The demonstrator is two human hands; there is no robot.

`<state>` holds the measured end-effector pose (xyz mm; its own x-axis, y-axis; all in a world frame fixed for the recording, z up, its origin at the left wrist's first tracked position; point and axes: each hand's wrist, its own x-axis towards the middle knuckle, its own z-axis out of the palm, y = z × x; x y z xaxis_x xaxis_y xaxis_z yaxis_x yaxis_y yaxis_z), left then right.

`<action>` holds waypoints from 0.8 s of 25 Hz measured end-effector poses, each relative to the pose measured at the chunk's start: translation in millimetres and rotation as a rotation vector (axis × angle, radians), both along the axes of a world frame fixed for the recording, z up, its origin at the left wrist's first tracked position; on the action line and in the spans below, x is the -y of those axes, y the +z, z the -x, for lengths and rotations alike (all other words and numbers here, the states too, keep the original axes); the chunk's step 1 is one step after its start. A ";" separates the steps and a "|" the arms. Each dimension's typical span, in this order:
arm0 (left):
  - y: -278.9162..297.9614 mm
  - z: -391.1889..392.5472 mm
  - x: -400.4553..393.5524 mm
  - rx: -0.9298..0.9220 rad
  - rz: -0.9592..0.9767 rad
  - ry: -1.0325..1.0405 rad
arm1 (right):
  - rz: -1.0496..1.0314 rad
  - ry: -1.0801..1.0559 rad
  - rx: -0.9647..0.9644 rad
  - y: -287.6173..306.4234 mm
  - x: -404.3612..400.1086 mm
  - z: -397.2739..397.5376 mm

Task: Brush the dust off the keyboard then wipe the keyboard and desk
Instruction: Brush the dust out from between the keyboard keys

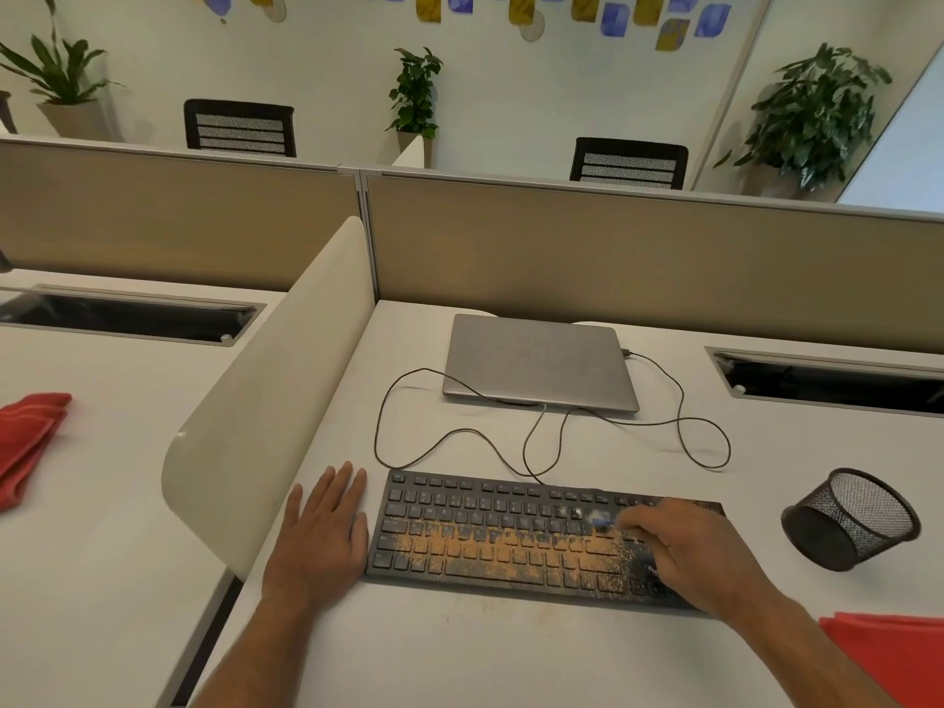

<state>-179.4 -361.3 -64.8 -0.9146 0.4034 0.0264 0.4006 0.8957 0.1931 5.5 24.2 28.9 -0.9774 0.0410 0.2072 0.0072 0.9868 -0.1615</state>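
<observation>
Pinching a small blue brush (pixel 603 523) in my right hand (pixel 700 554), I see its blurred tip over the dusty keyboard's (pixel 511 539) right-hand keys. My left hand (pixel 319 528) lies flat, fingers (pixel 342 482) straight, on the table (pixel 459 646) beside the keyboard's left end.

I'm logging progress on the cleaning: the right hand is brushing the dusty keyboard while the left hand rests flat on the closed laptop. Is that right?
Not quite. The left hand rests flat on the desk, just beside the keyboard's left end, not on the closed laptop, which lies untouched farther back. The head view shows this. The right hand is indeed brushing the dusty keyboard.
</observation>
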 end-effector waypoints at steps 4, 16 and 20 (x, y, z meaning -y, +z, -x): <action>-0.2 -0.2 0.3 -0.011 -0.013 0.002 | -0.006 -0.074 -0.023 1.9 -6.3 -2.8; -3.1 0.4 1.7 -0.023 -0.052 0.000 | 0.045 -0.056 -0.078 14.6 -9.5 -5.1; -3.3 0.4 1.4 -0.015 -0.048 0.003 | -0.035 -0.048 0.031 4.8 -4.0 -4.0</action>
